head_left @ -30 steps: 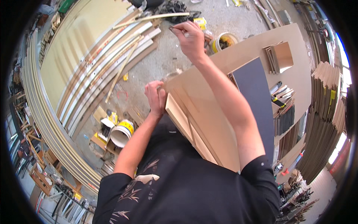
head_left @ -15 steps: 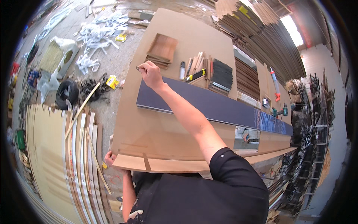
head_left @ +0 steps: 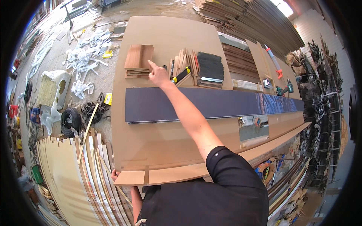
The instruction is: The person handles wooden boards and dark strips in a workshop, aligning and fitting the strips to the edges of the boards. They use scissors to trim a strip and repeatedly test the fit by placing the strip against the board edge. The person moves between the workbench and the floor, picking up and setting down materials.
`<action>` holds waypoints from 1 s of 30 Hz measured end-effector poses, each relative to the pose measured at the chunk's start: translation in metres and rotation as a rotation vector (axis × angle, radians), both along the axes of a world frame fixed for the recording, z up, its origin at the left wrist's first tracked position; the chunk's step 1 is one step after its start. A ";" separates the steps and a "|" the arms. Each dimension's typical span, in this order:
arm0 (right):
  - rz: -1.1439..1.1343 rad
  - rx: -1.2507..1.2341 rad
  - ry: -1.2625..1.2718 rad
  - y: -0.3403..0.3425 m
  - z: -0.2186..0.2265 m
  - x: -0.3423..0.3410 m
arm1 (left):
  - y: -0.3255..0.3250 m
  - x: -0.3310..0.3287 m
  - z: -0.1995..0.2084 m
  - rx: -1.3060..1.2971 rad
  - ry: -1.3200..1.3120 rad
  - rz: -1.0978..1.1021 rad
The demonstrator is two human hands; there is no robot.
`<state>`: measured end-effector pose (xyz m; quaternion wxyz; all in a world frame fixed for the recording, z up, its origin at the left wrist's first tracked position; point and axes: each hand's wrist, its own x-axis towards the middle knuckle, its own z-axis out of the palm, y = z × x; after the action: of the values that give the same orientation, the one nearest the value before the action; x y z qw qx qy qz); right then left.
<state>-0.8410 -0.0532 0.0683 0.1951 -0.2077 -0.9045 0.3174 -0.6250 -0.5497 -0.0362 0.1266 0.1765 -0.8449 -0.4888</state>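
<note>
My right hand point(head_left: 159, 76) reaches across the board to the near right edge of a stack of reddish-brown wood pieces point(head_left: 138, 56). Its index finger is stretched out and the others are partly curled; nothing shows in it. Just behind it, a small dark object point(head_left: 164, 67) is mostly hidden. Under my forearm lies a long dark blue-grey panel point(head_left: 154, 103). At the near left corner, my left hand point(head_left: 115, 174) grips the end of a long brown strip point(head_left: 130, 177), its fingers partly hidden.
A large brown board point(head_left: 169, 34) carries thin wood strips point(head_left: 181, 60), a yellow-and-black tool point(head_left: 183, 74), dark sample sheets point(head_left: 210, 67), a drill point(head_left: 285, 89) and a caulking gun point(head_left: 274, 62). Leftward are floor scraps point(head_left: 88, 49), a black coil point(head_left: 70, 121) and stacked boards point(head_left: 60, 169).
My right hand has moved from the panel's far left corner to the right side of the wood stack. The small dark item in its fingers no longer shows. The view has shifted.
</note>
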 end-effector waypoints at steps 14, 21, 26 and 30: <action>-0.554 0.018 -0.117 0.200 -0.051 0.176 | 0.000 -0.001 0.011 -0.024 -0.044 0.054; -0.407 0.007 -0.341 0.166 -0.045 0.160 | -0.001 -0.001 0.007 0.030 0.030 -0.007; -0.421 -0.007 -0.452 0.170 -0.036 0.149 | 0.003 0.002 0.011 0.014 0.081 -0.076; -0.459 0.043 -0.365 0.196 -0.031 0.163 | 0.000 0.002 0.006 -0.023 0.044 -0.078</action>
<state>-0.6784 0.1429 0.0372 0.1002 -0.4563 -0.8605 0.2032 -0.6234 -0.5496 -0.0300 0.1279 0.1310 -0.8537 -0.4876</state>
